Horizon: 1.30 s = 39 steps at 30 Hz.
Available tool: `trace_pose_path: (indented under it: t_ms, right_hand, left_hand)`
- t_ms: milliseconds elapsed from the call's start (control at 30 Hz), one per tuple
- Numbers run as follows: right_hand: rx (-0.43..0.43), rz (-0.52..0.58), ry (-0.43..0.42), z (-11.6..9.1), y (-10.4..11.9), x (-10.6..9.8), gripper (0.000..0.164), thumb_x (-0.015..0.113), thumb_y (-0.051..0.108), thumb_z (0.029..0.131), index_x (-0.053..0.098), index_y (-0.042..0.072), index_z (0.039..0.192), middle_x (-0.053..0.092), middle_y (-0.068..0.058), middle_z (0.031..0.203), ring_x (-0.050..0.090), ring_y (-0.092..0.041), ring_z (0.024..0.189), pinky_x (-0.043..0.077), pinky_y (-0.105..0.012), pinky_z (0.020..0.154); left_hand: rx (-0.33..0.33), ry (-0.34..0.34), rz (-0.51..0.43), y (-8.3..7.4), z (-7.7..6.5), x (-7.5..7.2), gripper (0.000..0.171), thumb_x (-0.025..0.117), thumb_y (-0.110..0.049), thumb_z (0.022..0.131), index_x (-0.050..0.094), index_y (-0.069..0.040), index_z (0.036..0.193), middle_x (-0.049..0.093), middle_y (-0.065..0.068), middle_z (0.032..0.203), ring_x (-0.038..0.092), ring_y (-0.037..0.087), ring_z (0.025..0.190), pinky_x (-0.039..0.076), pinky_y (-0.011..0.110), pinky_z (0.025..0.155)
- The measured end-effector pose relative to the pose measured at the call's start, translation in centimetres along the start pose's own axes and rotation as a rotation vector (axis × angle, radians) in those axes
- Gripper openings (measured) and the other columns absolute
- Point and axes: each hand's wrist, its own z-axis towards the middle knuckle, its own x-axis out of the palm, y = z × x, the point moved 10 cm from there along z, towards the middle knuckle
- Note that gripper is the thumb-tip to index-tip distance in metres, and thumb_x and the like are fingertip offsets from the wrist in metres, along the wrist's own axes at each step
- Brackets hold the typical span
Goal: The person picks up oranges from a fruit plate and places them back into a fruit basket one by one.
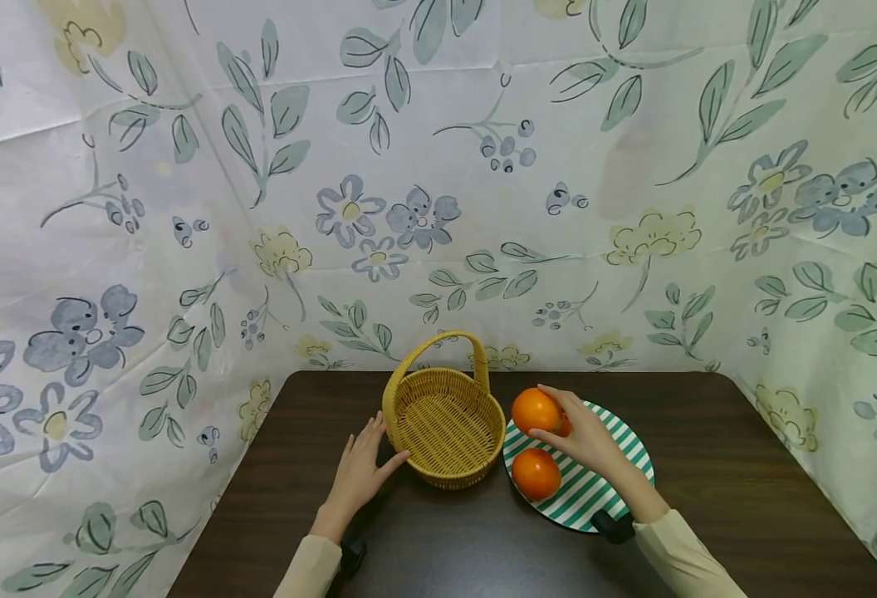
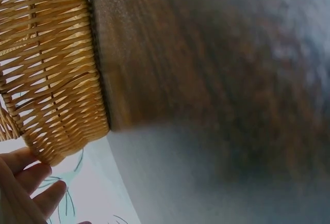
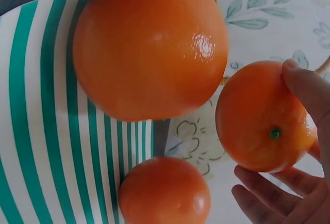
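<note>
My right hand [image 1: 584,436] grips an orange [image 3: 260,115] between thumb and fingers, held above the plate's far left part. In the right wrist view its green stem spot faces the camera. A second orange [image 1: 536,475] rests on the green-and-white striped plate [image 1: 584,502], at the near left. A third orange [image 3: 165,193] also lies there, mostly hidden behind the held one in the head view. To the left stands a yellow wicker basket [image 1: 449,423] with a tall arched handle. My left hand [image 1: 360,473], fingers spread and fairly straight, touches the basket's left side.
The dark wooden table [image 1: 468,548] carries the basket and the plate side by side. A floral cloth [image 1: 438,183] hangs behind the table and along its sides. Each wrist bears a black strap-like device, such as the one at the right cuff [image 1: 613,526].
</note>
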Motion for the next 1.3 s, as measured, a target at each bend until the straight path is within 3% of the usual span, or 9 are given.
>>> trace_pose_path:
  t_ms: [633, 1067, 1300]
  right_hand:
    - [-0.058, 0.048, 0.006, 1.3, 1.5, 1.7, 0.074, 0.072, 0.046, 0.077, 0.040, 0.026, 0.140, 0.049, -0.005, 0.129, 0.057, -0.019, 0.099, 0.054, -0.042, 0.076]
    - [-0.089, -0.031, 0.018, 2.4, 2.9, 2.9, 0.075, 0.070, 0.048, 0.078, 0.038, 0.026, 0.141, 0.048, -0.007, 0.132, 0.058, -0.024, 0.104, 0.052, -0.044, 0.080]
    - [-0.070, -0.016, 0.037, 2.8, 3.2, 3.7, 0.074, 0.071, 0.047, 0.077, 0.039, 0.025, 0.140, 0.048, -0.006, 0.133, 0.058, -0.025, 0.105, 0.052, -0.046, 0.082]
  left_hand:
    - [-0.011, 0.001, -0.011, 0.1, 0.1, -0.1, 0.080, 0.060, -0.055, 0.083, 0.031, -0.016, 0.146, 0.024, 0.002, 0.152, 0.021, 0.022, 0.141, 0.017, 0.055, 0.111]
    - [0.000, 0.004, -0.011, -0.1, -0.1, -0.2, 0.081, 0.054, -0.062, 0.082, 0.031, -0.018, 0.146, 0.024, 0.002, 0.152, 0.022, 0.023, 0.141, 0.018, 0.057, 0.110]
    - [0.000, 0.007, -0.022, -0.1, -0.1, -0.2, 0.082, 0.054, -0.063, 0.082, 0.030, -0.017, 0.147, 0.025, 0.004, 0.152, 0.022, 0.025, 0.140, 0.018, 0.057, 0.110]
